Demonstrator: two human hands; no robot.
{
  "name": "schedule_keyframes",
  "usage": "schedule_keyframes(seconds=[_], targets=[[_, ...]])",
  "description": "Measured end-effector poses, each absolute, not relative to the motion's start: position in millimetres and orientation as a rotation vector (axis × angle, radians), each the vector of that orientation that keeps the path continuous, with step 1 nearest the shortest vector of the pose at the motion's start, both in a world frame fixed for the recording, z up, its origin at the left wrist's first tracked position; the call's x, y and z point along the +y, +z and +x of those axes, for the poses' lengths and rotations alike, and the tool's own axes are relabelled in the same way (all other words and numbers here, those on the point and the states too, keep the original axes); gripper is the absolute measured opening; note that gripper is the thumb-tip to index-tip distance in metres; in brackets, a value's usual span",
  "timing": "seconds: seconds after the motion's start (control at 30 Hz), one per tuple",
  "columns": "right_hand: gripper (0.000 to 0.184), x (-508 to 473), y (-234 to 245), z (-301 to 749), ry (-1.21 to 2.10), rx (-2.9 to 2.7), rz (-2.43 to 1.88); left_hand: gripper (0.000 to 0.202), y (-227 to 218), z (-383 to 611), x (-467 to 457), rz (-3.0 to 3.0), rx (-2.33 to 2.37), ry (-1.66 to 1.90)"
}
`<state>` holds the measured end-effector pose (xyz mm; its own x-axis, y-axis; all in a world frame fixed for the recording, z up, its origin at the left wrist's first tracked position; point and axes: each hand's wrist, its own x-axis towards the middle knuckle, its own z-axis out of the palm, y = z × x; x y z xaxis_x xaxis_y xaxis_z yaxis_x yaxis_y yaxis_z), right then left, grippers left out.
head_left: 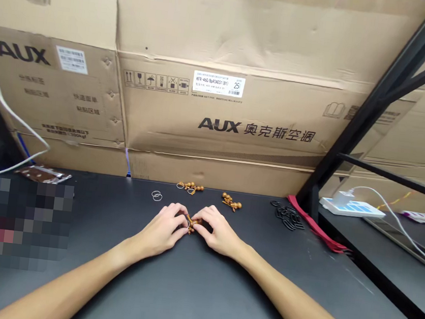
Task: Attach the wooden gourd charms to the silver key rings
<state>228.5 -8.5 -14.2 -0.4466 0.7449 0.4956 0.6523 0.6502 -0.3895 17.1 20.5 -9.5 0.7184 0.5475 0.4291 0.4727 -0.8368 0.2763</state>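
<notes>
Fingers (180,211) pinch gold beads (191,225), it seems.

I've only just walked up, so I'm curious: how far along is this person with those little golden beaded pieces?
Two pieces look finished: one golden bead cluster and a second golden bead cluster lie apart on the table. A third golden bead cluster is in hand, pinched between the left hand and the right hand. Still lying loose are two metal rings and a heap of black rings.
</notes>
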Motion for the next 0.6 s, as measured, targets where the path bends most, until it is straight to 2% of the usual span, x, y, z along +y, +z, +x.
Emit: schedule_keyframes(seconds=[0.23,0.37,0.47,0.53,0.6], targets=[[0.007,-3.9,-19.3,229.6,0.069,-2.157,-1.303,0.016,-12.0,16.3,23.0,2.794,0.776,0.742],[0.013,-2.9,-19.3,229.9,-0.018,-2.126,-1.302,0.013,-10.3,16.6,21.4,2.804,0.856,0.760],[0.009,-5.0,-17.4,228.5,-0.069,-2.084,-1.284,0.011,-8.3,17.1,19.0,2.830,0.957,0.778],[0.020,-7.1,-16.9,226.8,-0.018,-2.144,-1.258,0.014,-7.6,17.5,17.6,2.862,0.953,0.721],[0.020,-8.7,-17.6,225.4,0.049,-2.230,-1.227,0.017,-7.9,17.7,17.2,2.892,0.927,0.662]])
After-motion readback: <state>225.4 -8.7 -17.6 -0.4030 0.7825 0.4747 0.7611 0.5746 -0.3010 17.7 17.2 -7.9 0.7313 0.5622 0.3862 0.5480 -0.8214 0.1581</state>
